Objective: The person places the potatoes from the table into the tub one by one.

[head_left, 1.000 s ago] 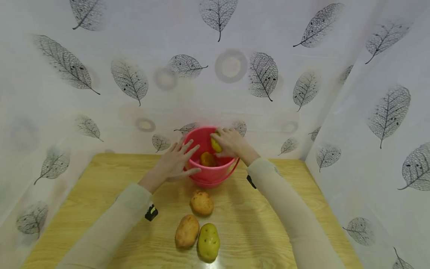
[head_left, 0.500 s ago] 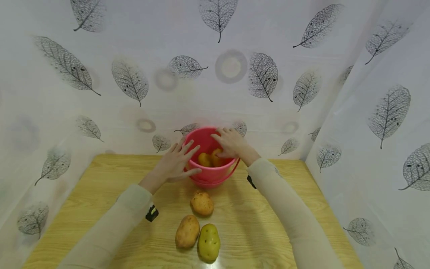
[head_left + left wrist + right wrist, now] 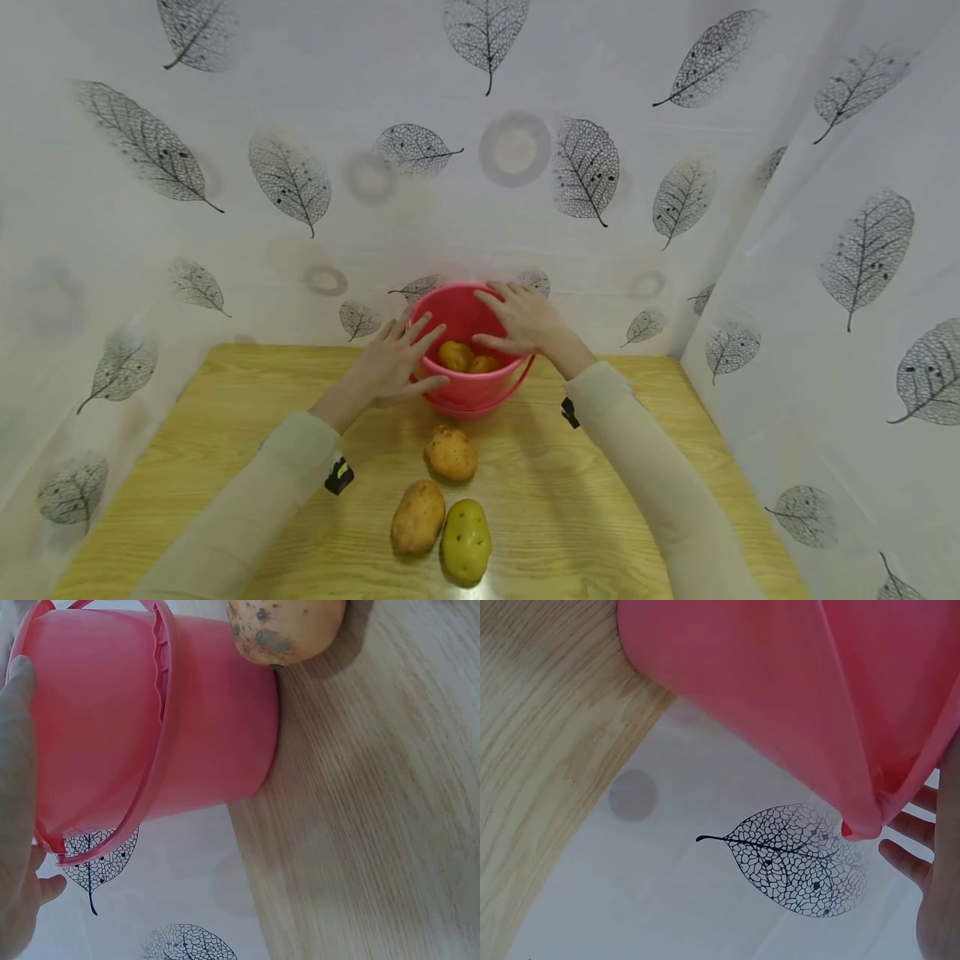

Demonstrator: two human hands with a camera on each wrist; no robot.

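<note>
A pink plastic bucket point(image 3: 468, 393) stands upright toward the back of the table, its handle point(image 3: 521, 382) hanging down in front. Two potatoes show inside: a yellow-brown potato point(image 3: 454, 356) and, beside it, another potato point(image 3: 483, 364). My left hand point(image 3: 384, 360), fingers spread, is at the bucket's left rim; the left wrist view shows its thumb along the rim point(image 3: 28, 637). Over the right rim, my right hand point(image 3: 527, 319) has its fingers apart and nothing in its grasp. In the right wrist view, fingertips point(image 3: 906, 859) appear beyond the rim.
On the table point(image 3: 600, 467), in front of the bucket, lie a round tan potato point(image 3: 451, 454), a longer tan potato point(image 3: 418, 517) and a greenish potato point(image 3: 467, 542). White sheeting point(image 3: 360, 258) printed with leaves rises behind and at the right.
My right hand held a potato inside the bucket, let it drop beside the other one, then drew back slightly to the right. My left hand has stayed at the rim.
</note>
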